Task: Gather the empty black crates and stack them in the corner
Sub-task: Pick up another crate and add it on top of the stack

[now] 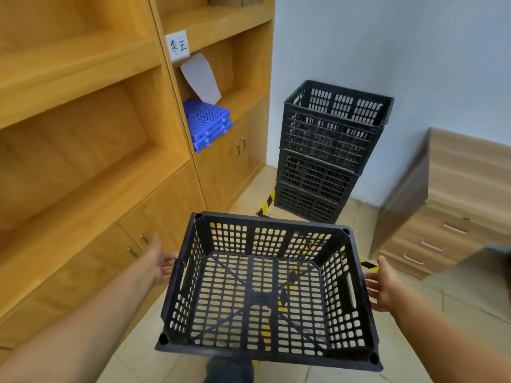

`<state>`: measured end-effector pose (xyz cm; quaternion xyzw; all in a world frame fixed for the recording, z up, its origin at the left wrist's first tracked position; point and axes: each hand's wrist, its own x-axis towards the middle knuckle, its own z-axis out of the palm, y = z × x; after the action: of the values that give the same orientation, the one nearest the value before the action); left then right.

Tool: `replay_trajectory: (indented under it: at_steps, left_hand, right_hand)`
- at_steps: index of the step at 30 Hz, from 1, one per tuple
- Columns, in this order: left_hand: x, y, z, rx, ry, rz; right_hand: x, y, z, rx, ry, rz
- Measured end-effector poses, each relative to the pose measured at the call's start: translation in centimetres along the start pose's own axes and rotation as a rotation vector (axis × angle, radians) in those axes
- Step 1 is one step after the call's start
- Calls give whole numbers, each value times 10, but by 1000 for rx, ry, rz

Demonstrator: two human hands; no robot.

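Between the two outstretched arms, an empty black perforated crate (269,288) is held level above the tiled floor (431,327), its open top facing up so the lattice bottom and slotted walls show through to the tiles. The left hand (159,262) is at the crate's left wall beside the handle slot, fingers reaching under the rim; the right hand (383,286) is at the right wall beside the other handle slot, thumb up and fingers curving toward the plastic. How firmly either hand closes on the rim cannot be told, since the fingertips are hidden by the crate walls.

Farther ahead, in the corner where the wooden shelving unit (91,150) meets the pale wall (401,45), a stack of black crates (326,156) stands upright on the floor, well apart from the carried crate. Yellow-and-black hazard tape (266,204) runs along the floor at the stack's near left foot. On a shelf of the unit lie blue plastic grid panels (207,123), with a white sheet of paper (200,78) leaning above them and a handwritten label (178,45) on the upright. A wooden drawer cabinet (453,205) stands against the wall on the right.
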<state>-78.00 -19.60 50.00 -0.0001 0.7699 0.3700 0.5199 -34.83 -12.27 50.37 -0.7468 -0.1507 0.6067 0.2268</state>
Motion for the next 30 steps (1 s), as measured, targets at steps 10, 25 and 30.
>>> replay_trajectory:
  at_steps: [10,25,30]
  left_hand:
    - [77,129,57,137,-237,-7]
    - [137,374,170,141,-326,210]
    - [106,443,220,102,-343,373]
  right_hand:
    - [46,-90,32,70,98,5]
    - [99,-268,88,346,257,-149]
    - [109,-347,69,470,261,-259]
